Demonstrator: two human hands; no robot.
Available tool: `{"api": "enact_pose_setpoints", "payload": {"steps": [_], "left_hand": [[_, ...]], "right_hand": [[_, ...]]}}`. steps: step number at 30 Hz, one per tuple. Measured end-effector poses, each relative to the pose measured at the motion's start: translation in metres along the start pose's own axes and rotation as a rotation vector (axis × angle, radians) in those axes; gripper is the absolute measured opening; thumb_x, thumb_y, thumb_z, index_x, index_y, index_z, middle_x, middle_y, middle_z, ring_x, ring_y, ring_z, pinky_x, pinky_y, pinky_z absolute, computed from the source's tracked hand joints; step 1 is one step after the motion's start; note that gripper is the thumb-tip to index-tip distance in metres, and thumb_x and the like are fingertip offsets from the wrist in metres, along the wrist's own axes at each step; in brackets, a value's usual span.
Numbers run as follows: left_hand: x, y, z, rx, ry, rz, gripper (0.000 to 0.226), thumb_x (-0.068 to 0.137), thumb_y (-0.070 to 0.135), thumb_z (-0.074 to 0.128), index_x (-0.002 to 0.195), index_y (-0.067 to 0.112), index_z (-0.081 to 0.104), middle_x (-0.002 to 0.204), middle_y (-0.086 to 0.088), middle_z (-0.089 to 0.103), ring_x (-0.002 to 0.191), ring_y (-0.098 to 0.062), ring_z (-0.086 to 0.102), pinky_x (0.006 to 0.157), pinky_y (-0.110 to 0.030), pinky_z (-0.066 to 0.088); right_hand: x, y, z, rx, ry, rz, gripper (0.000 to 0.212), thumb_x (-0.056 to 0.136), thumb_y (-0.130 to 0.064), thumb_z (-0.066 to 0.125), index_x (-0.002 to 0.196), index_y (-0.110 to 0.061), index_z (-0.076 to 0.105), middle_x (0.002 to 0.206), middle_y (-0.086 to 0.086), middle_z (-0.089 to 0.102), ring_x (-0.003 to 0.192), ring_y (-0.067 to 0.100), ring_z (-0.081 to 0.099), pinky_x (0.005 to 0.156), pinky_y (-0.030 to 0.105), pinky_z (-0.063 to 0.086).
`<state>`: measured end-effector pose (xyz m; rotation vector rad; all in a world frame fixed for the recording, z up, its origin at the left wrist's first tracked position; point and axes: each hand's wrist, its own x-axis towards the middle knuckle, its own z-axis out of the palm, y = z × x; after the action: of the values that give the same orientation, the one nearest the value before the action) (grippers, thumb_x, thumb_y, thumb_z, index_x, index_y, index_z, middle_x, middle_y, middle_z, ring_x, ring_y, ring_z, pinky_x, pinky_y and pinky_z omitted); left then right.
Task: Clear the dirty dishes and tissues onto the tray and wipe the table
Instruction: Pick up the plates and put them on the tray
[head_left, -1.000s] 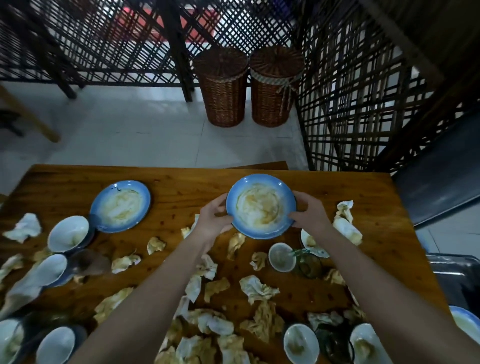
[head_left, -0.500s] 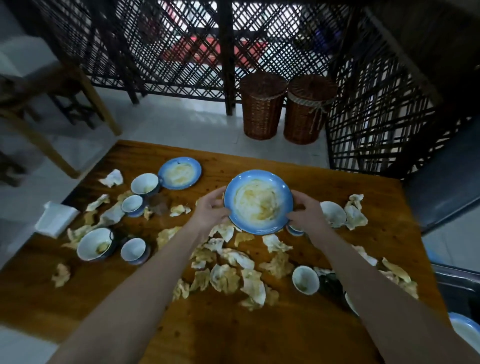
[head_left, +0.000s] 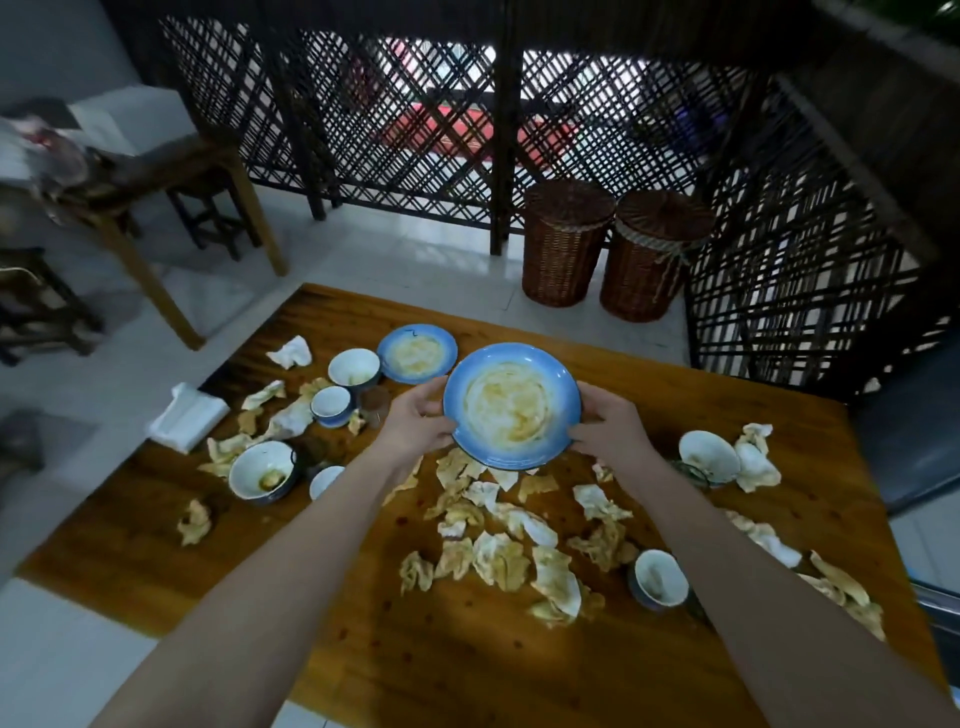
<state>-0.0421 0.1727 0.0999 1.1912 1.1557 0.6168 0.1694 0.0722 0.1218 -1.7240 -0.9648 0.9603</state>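
Above mid-table (head_left: 779, 431), left hand (head_left: 415, 423) and right hand (head_left: 610, 431) clamp fingers on the blue plate's (head_left: 511, 405) opposite rims; bare wood lies near.

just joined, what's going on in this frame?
A person is clearing a messy wooden table. The left hand and right hand hold a dirty blue plate by opposite sides of its rim, apparently lifted above the table. Most of the job is left: a second blue plate, several bowls and many crumpled tissues lie scattered on the wood. No tray is clearly in view.
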Motion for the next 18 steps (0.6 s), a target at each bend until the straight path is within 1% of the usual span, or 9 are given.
{"api": "enact_pose_setpoints", "payload": {"steps": [2, 3, 6, 8, 10, 13, 15, 17, 18], "left_hand": [[0.015, 0.003, -0.014, -0.007, -0.016, -0.004, 0.068, 0.082, -0.011, 0.064, 0.141, 0.017, 0.046, 0.117, -0.024, 0.060, 0.093, -0.026, 0.067, 0.073, -0.033, 0.059], [0.025, 0.005, -0.023, -0.002, -0.025, -0.004, 0.068, 0.081, -0.012, 0.064, 0.140, 0.017, 0.047, 0.118, -0.026, 0.060, 0.094, -0.028, 0.067, 0.072, -0.035, 0.059], [0.056, 0.011, -0.046, 0.037, -0.045, -0.012, 0.069, 0.081, -0.013, 0.063, 0.140, 0.017, 0.046, 0.110, -0.025, 0.065, 0.093, -0.031, 0.067, 0.081, -0.047, 0.056], [0.080, 0.017, -0.063, 0.049, -0.073, -0.019, 0.064, 0.083, -0.012, 0.062, 0.139, 0.015, 0.047, 0.102, -0.017, 0.068, 0.095, -0.029, 0.068, 0.083, -0.041, 0.057], [0.101, 0.022, -0.078, 0.055, -0.105, -0.028, 0.058, 0.084, -0.009, 0.063, 0.135, 0.014, 0.049, 0.092, -0.011, 0.068, 0.088, -0.023, 0.067, 0.076, -0.030, 0.057], [0.138, 0.031, -0.101, 0.088, -0.158, -0.038, 0.059, 0.084, -0.006, 0.065, 0.135, 0.018, 0.047, 0.087, -0.004, 0.065, 0.080, -0.014, 0.064, 0.067, -0.022, 0.055], [0.160, 0.034, -0.111, 0.155, -0.188, -0.036, 0.057, 0.084, -0.005, 0.065, 0.133, 0.020, 0.049, 0.089, -0.003, 0.066, 0.082, -0.016, 0.064, 0.067, -0.025, 0.056], [0.187, 0.035, -0.121, 0.197, -0.205, -0.040, 0.054, 0.084, -0.009, 0.063, 0.130, 0.016, 0.051, 0.099, -0.011, 0.066, 0.098, -0.030, 0.064, 0.077, -0.035, 0.057], [0.200, 0.034, -0.125, 0.196, -0.205, -0.041, 0.055, 0.084, -0.012, 0.062, 0.133, 0.010, 0.050, 0.107, -0.015, 0.064, 0.106, -0.034, 0.061, 0.077, -0.031, 0.057]], "right_hand": [[0.009, -0.008, 0.014, 0.033, 0.005, 0.016, 0.054, 0.075, 0.015, 0.064, 0.122, -0.013, 0.061, 0.099, -0.005, 0.063, 0.098, 0.019, 0.060, 0.068, 0.027, 0.055], [0.015, -0.013, 0.022, 0.051, 0.015, 0.023, 0.055, 0.075, 0.015, 0.064, 0.123, -0.011, 0.060, 0.096, -0.007, 0.063, 0.098, 0.019, 0.060, 0.067, 0.026, 0.054], [0.038, -0.022, 0.046, 0.104, 0.050, 0.047, 0.056, 0.075, 0.017, 0.064, 0.125, -0.008, 0.057, 0.099, -0.007, 0.063, 0.098, 0.018, 0.059, 0.080, 0.034, 0.052], [0.056, -0.029, 0.066, 0.146, 0.079, 0.077, 0.056, 0.078, 0.019, 0.060, 0.128, -0.006, 0.053, 0.094, -0.011, 0.061, 0.090, 0.012, 0.057, 0.081, 0.034, 0.050], [0.074, -0.033, 0.082, 0.186, 0.096, 0.098, 0.055, 0.080, 0.018, 0.059, 0.128, -0.006, 0.052, 0.088, -0.015, 0.057, 0.084, 0.009, 0.056, 0.079, 0.032, 0.050], [0.108, -0.033, 0.108, 0.205, 0.125, 0.134, 0.053, 0.083, 0.014, 0.060, 0.132, -0.004, 0.049, 0.101, -0.003, 0.060, 0.094, 0.018, 0.056, 0.082, 0.039, 0.050], [0.130, -0.028, 0.122, 0.201, 0.142, 0.157, 0.053, 0.085, 0.009, 0.060, 0.134, -0.006, 0.048, 0.109, -0.001, 0.060, 0.098, 0.019, 0.055, 0.086, 0.041, 0.050], [0.150, -0.024, 0.136, 0.205, 0.148, 0.170, 0.050, 0.086, 0.009, 0.059, 0.130, -0.012, 0.051, 0.099, -0.011, 0.059, 0.092, 0.012, 0.058, 0.079, 0.029, 0.052], [0.158, -0.022, 0.142, 0.205, 0.139, 0.174, 0.047, 0.086, 0.010, 0.058, 0.124, -0.016, 0.053, 0.096, -0.014, 0.059, 0.088, 0.008, 0.058, 0.071, 0.021, 0.053]]}}
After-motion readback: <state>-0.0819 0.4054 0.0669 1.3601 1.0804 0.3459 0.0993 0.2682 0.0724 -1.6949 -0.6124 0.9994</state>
